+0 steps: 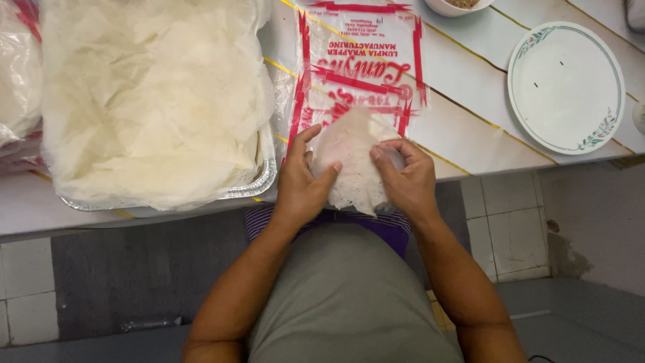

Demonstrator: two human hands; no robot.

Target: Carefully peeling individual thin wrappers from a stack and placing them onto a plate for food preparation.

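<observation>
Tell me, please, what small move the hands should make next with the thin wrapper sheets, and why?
Probably peel the top sheet free. Both hands, left hand and right hand, pinch the small stack of thin wrappers at the table edge, thumbs on top, and the sheets seem stuck together; the foil tray alongside already holds loose ones.

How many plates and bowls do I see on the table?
2: a white plate with a floral rim at the table's right end, and a small bowl at the top edge, partly cut off. More may lie outside the view.
</observation>
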